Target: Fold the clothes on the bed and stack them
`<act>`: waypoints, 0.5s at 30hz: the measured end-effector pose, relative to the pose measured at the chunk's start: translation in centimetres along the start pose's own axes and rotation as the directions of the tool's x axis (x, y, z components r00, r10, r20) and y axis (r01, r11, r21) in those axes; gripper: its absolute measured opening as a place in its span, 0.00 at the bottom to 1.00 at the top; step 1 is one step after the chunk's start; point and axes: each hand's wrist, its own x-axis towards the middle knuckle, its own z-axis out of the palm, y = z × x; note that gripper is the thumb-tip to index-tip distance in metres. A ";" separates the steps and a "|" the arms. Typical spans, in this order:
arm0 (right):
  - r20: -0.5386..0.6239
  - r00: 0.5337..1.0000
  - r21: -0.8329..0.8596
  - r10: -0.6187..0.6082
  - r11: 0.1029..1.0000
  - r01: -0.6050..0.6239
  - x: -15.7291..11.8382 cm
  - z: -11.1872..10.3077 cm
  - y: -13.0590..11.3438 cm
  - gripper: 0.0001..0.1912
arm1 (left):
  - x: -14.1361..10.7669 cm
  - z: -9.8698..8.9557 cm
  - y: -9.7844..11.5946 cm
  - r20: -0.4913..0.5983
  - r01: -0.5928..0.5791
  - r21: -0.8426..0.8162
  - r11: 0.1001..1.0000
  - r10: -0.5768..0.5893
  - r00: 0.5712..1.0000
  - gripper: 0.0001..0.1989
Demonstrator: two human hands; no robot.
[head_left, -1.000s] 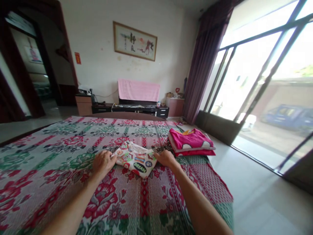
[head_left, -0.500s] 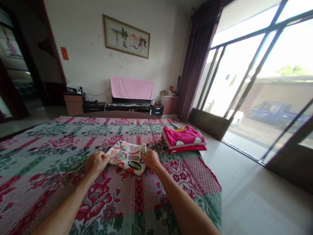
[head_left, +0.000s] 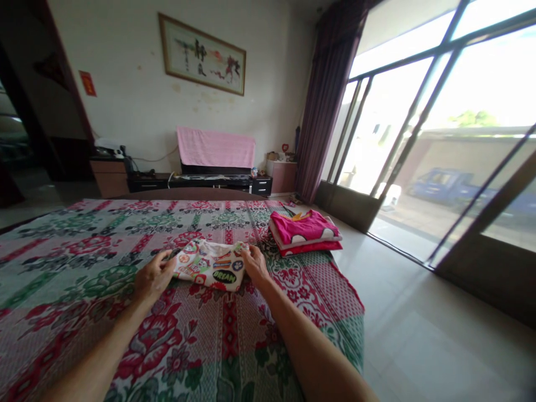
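Observation:
A small white garment [head_left: 211,265] with colourful prints and the word DREAM lies folded into a compact shape on the flowered cloth [head_left: 125,279]. My left hand [head_left: 154,273] is at its left edge, the fingers closed on the fabric. At the right edge, my right hand [head_left: 254,263] has its thumb and fingers closed on the garment's corner. To the right of that hand rests a stack of folded clothes [head_left: 305,231], pink on top with white spots.
The cloth's right edge drops toward a tiled floor [head_left: 402,312]. Beyond the table, a pink cloth [head_left: 215,146] covers a screen on a low black cabinet [head_left: 262,186]. Glass doors [head_left: 389,123] and a purple curtain [head_left: 322,100] stand at the right.
The garment now lies flatter and squarer, its lower edge straighter. Both hands remain at its sides. The whole view has shifted slightly, so the room appears further left.

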 end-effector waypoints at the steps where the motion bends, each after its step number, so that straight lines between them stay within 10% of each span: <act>1: 0.003 1.000 -0.009 -0.008 1.000 0.008 0.0 0.0 0.1 0.20 | 0.1 0.0 -0.1 0.004 -0.017 0.011 1.000 0.017 1.000 0.23; 15: 0.079 0.978 0.122 -0.195 0.975 0.185 1.4 0.0 -0.4 0.28 | 0.4 -1.2 2.3 -0.004 -0.049 -0.184 0.982 0.049 0.999 0.16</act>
